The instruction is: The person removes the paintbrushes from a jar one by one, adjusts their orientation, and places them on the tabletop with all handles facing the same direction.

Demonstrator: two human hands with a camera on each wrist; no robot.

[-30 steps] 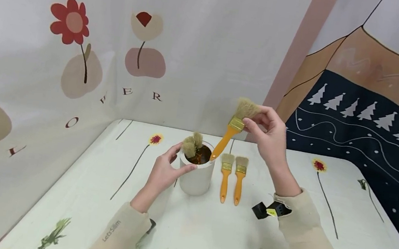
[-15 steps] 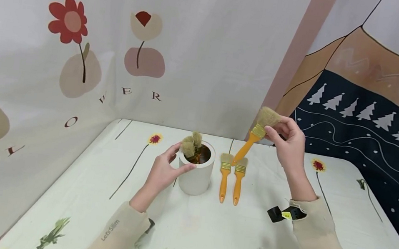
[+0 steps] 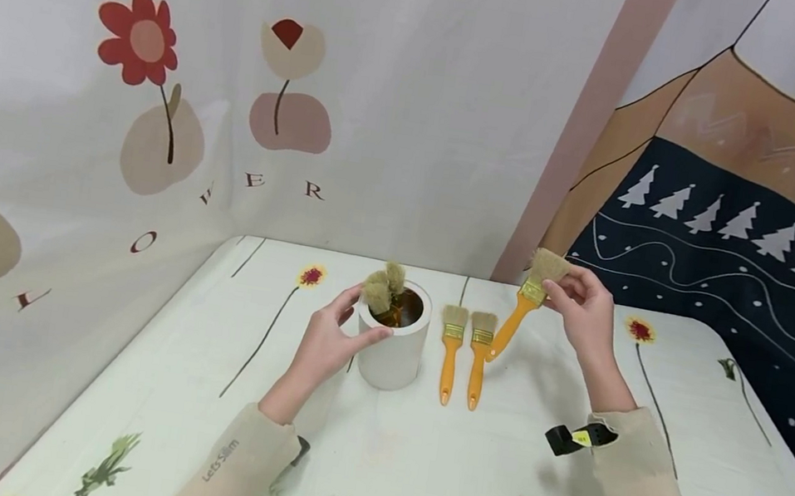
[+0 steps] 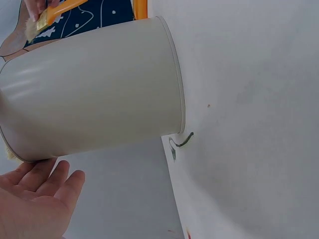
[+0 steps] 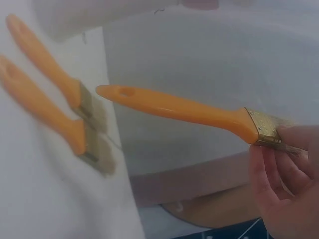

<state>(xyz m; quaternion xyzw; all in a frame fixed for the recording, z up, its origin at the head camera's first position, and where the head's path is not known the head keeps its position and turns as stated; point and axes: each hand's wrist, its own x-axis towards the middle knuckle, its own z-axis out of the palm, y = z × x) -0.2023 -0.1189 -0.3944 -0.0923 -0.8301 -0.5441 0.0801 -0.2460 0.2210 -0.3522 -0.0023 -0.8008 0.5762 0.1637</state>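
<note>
1. R hand (image 3: 587,313), right of centre in the head frame, had the held brush (image 3: 520,313) pinched btwn thumb & fingers at ferrule and bristles. Its hdl pointed down-left. Main risk imo: a slip, b/c bristles give under a pinch & the long hdl could've swung it round. Squeezing hard could've bent or shed hairs too.

2. Hdl tip hung just beside the right loose brush (image 3: 478,363), w/ the left loose brush (image 3: 450,360) next to it, nr frame centre. R wrist view showed a gap. Lowering too far left could've knocked one askew or stacked one on another.

3. L hand (image 3: 334,339), left of centre, had thumb & fingers spread wide round the white pot (image 3: 393,361) nr its rim. Couldn't tell how hard they pressed. A jerk while I watched the other side could've tipped it.

4. Potted brushes (image 3: 378,292) leaned bristles-up at upper left of the mouth, close to my L fingers; a nudge prob would've shifted or tangled them.

5. Table (image 3: 370,454) across lower frame looked cloth-covered; a dragging sleeve could've rucked it & moved everything.
</note>
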